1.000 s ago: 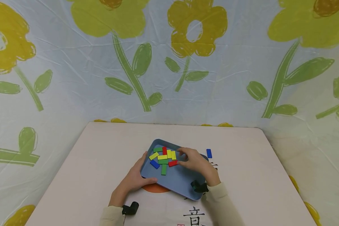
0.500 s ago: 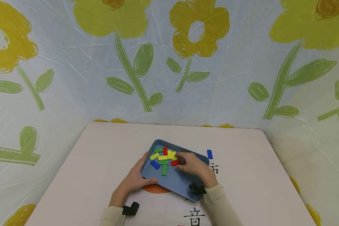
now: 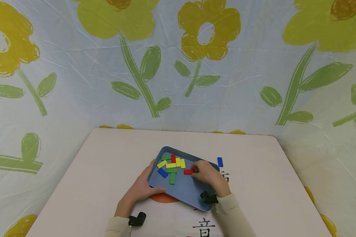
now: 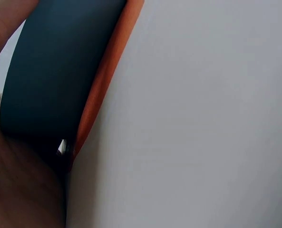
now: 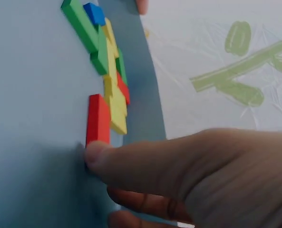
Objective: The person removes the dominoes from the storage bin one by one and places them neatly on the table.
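A blue-grey tray [image 3: 192,194] lies at a slant on the table, holding several small flat blocks in red, yellow, green and blue. My left hand [image 3: 142,186] grips its left corner, the thumb along the near rim and the fingers at the left side. The left wrist view shows the palm right against the tray wall [image 4: 60,71]. Inside the tray, my right hand [image 3: 206,172] pinches the right end of a red block [image 3: 188,171], the thumb on the block's end in the right wrist view. Left of it stand two yellow blocks [image 3: 182,163] side by side, close to a second red block [image 3: 173,158].
One blue block [image 3: 220,162] lies on the table [image 3: 255,184] outside the tray, past its right end. Below the tray, the mat carries an orange shape [image 3: 163,197] and dark written characters [image 3: 204,227]. Behind the table hangs a flower-print cloth [image 3: 225,108].
My right hand first reached left over the red block, then drew back right with it. The block now sits farther right, away from the green ones, and lies straighter. The left hand stays put.
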A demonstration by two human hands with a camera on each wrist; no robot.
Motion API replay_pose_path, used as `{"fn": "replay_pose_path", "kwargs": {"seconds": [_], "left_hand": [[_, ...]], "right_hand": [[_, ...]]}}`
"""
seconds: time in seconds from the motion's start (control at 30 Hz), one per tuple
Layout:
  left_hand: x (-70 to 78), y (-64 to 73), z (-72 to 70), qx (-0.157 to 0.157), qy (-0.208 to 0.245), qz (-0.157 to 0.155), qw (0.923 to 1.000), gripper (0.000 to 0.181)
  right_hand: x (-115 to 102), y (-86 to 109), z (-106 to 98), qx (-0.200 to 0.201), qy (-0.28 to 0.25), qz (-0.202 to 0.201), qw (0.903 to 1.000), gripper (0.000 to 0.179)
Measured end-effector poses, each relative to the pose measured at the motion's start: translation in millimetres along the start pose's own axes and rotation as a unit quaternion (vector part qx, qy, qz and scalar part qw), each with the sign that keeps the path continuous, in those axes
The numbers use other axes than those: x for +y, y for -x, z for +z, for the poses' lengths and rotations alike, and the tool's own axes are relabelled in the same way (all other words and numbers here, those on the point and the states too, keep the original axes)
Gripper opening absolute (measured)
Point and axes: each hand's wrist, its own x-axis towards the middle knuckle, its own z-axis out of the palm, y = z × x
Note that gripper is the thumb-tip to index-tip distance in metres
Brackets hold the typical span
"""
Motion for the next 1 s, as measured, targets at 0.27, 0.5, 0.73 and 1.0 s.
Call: {"fn": "replay_pose_path", "kwargs": {"seconds": [0.27, 0.5, 0.73, 1.0], "left_hand": [[-1.1, 0.5, 0.7, 0.0, 0.002, 0.001, 1.0, 0.123], [-0.5, 0.3, 0.3, -0.002, 0.003, -0.002, 1.0, 0.123], [-0.2, 0.8, 0.0, -0.001, 0.004, 0.001, 1.0, 0.122], [0.4, 1.3, -0.2, -0.001, 0.003, 0.006, 1.0, 0.123]], "right_hand": [[1.0, 1.8, 0.9, 0.006, 0.01, 0.038, 0.9992, 0.016], [0.0, 3.0, 1.2, -0.028, -0.019, 0.005, 0.9994, 0.021], [-1.6, 1.8, 3.8, -0.024, -0.027, -0.007, 0.9993, 0.023], [-1.1, -0.5, 7.5, -0.004, -0.021, 0.015, 0.9997, 0.04]]}}
